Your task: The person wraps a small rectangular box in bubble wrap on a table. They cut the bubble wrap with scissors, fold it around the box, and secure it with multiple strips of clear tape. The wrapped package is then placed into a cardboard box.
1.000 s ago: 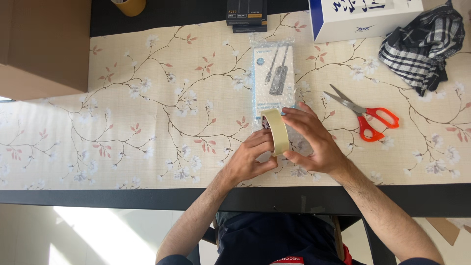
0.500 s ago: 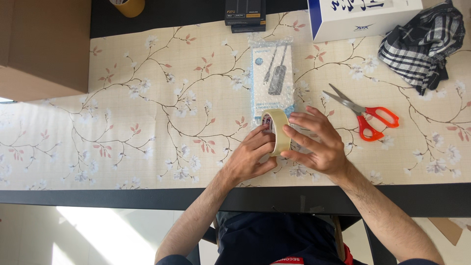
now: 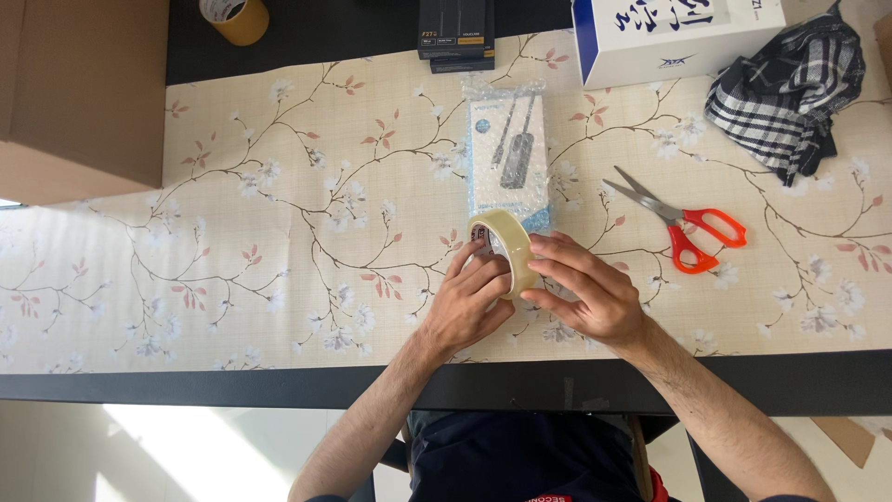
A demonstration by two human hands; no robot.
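We hold tape roll (image 3: 503, 249), glossy pale-yellow ring, upright on edge over floral paper sheet (image 3: 279, 232). Our left hand (image 3: 471, 302) grips its near side, fingers curled on rim; right hand (image 3: 587, 293) pinches its outer band. Just beyond roll: flat bubble-wrapped light-blue package (image 3: 507, 149). Right of roll: orange-handled scissors (image 3: 683, 226). Far beyond, right: white-and-blue box (image 3: 669, 33).

I see a dark counter (image 3: 818, 386) under a floral cream paper sheet (image 3: 279, 232); on it lie orange-handled scissors (image 3: 683, 223), a bubble-wrapped cable package (image 3: 506, 153), a checked black-and-white cloth (image 3: 790, 88) and a white-and-blue box (image 3: 669, 33).
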